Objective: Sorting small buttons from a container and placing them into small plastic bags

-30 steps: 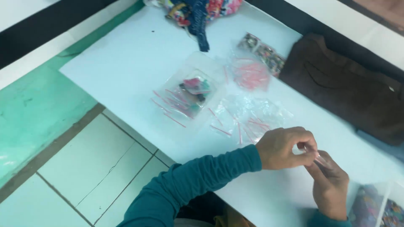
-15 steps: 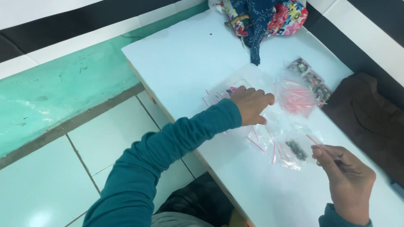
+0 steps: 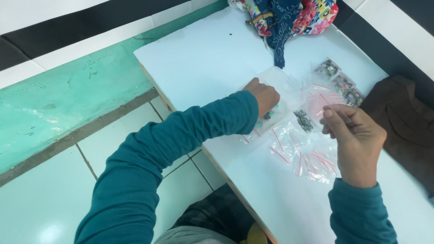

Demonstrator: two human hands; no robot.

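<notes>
Your left hand (image 3: 264,96) reaches into open bag of beads (image 3: 275,97), grip hidden. Right hand (image 3: 355,135) pinches empty pouch (image 3: 332,106). Few filled pouches (image 3: 341,81) done; empty pile (image 3: 307,153) remains, seemingly.

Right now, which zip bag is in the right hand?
The empty clear one pinched by the right hand above the table; the others lie flat.

I'm working at a white table (image 3: 203,58) set over a pale tiled floor (image 3: 40,199). On it lies a heap of small clear bags with red seal strips (image 3: 303,151), a few filled packets (image 3: 341,81) near the far edge, a flowered cloth bundle (image 3: 289,18) at the top, and a brown cloth (image 3: 407,122) at my right.
</notes>
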